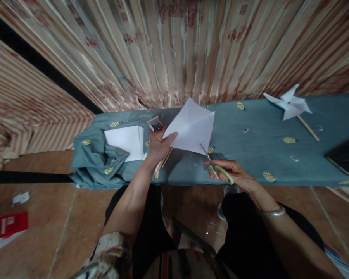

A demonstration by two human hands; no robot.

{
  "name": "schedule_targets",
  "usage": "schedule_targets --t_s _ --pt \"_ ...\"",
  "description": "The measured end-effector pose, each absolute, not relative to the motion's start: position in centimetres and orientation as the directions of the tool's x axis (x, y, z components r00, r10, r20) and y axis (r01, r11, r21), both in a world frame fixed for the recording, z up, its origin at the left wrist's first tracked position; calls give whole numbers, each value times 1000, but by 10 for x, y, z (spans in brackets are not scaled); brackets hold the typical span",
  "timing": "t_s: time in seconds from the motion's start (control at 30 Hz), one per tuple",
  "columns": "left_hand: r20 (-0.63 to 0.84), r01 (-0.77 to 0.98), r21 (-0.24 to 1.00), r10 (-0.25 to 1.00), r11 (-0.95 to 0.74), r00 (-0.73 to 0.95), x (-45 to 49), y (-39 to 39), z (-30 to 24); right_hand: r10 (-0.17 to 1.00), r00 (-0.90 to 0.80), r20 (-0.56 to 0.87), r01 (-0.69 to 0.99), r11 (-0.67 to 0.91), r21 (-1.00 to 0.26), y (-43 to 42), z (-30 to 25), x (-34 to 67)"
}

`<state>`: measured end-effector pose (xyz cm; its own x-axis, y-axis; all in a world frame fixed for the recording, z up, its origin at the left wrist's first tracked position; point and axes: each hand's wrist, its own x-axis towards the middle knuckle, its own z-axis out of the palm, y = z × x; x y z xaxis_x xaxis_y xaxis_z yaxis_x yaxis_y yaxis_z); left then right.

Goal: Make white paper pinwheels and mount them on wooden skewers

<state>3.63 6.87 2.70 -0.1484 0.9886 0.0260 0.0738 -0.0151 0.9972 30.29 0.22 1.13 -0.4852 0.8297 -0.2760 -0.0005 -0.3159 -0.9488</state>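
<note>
My left hand (159, 144) grips a white sheet of paper (192, 126) by its left corner, thumb on top. Faint crease lines run across the sheet, which is held above the table. In my right hand (228, 172) is a pair of scissors (219, 170) with light green handles. Their blades point up and left and meet the paper's lower right edge. A stack of white paper (125, 141) lies left of my left hand. Just behind that hand sits a small open box (156, 124) of dark small items. Several thin wooden sticks (163, 163) lie below the sheet.
A white paper pinwheel (289, 102) on a wooden stick lies at the right of the table, whose green cloth (253, 143) is bunched up at the left end. A dark flat object (346, 155) rests at the far right. Striped curtains (186, 50) hang behind.
</note>
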Motion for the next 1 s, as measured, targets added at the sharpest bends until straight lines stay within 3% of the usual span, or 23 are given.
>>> schedule_targets --t_s 0.7,1.0 --pt "25 21 1000 993 -23 -113 35 67 30 816 -388 -428 54 -444 -895 1 12 297" --pt "-60 42 997 995 63 -78 42 62 26 819 -437 -371 42 -393 -918 2 12 297"
